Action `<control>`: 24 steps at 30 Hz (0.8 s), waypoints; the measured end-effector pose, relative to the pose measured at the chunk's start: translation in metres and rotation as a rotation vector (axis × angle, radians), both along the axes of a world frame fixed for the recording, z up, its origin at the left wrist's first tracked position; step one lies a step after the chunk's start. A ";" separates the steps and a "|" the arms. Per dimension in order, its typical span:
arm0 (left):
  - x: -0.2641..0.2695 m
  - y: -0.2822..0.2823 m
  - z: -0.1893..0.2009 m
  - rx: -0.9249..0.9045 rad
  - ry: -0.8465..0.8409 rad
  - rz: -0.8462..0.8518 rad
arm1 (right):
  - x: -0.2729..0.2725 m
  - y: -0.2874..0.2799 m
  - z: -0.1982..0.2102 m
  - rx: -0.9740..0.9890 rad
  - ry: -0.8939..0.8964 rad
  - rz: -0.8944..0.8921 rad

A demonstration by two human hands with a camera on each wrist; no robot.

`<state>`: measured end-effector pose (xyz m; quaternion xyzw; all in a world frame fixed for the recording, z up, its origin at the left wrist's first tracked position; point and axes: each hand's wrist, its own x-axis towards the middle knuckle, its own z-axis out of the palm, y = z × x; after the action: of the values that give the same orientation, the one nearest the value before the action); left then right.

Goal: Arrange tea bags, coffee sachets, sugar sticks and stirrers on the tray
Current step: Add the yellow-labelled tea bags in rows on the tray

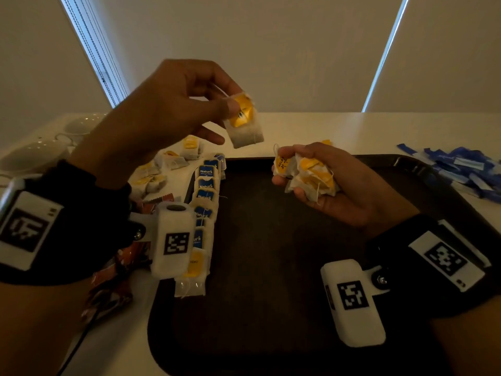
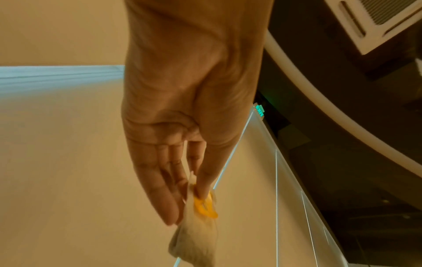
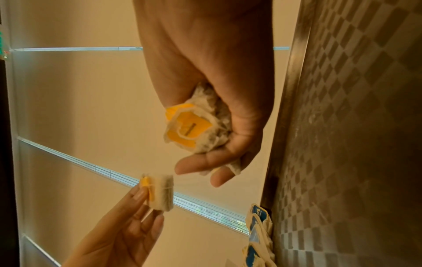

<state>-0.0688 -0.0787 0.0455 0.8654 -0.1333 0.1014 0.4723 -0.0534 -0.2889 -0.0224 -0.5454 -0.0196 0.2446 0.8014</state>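
Both hands hovered over the dark tray point(image 1: 271, 308): left hand point(image 1: 173, 109) pinched one yellow tea bag point(image 1: 244, 123), right hand point(image 1: 322, 183) clutched a bunch point(image 1: 309, 172). Next, probably, extending the tea-bag row point(image 1: 204, 207).

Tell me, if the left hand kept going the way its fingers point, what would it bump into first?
Probably nothing close. The left hand, pinching a yellow-tagged tea bag, points rightward above the tray, seemingly passing beyond the right hand. Depth is unclear.

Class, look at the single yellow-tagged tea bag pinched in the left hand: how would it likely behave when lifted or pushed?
The yellow-tagged tea bag dangles from a fingertip pinch of the left hand, so it is probably very light. Its paper looks soft and creased, likely floppy rather than stiff. Flat-sided, it should slide, not roll.
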 end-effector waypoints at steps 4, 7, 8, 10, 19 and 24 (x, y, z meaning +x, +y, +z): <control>-0.012 0.002 0.012 0.073 -0.024 -0.026 | 0.000 -0.001 0.000 -0.014 -0.004 -0.016; -0.024 -0.001 0.022 0.091 0.004 -0.052 | 0.001 -0.003 -0.001 -0.023 -0.005 -0.037; -0.029 -0.001 0.023 0.098 0.016 -0.061 | 0.001 -0.003 -0.001 -0.021 0.000 -0.037; -0.036 -0.002 0.021 0.121 0.042 -0.083 | 0.001 -0.003 -0.001 -0.018 0.008 -0.036; -0.065 0.013 -0.028 0.257 0.477 -0.259 | 0.003 -0.004 -0.003 -0.030 -0.004 -0.039; -0.078 0.033 -0.052 0.373 0.642 -0.234 | 0.002 -0.003 -0.002 -0.034 -0.015 -0.030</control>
<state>-0.1472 -0.0457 -0.0065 0.9032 -0.0927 -0.2549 0.3328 -0.0513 -0.2914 -0.0242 -0.5609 -0.0135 0.2286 0.7956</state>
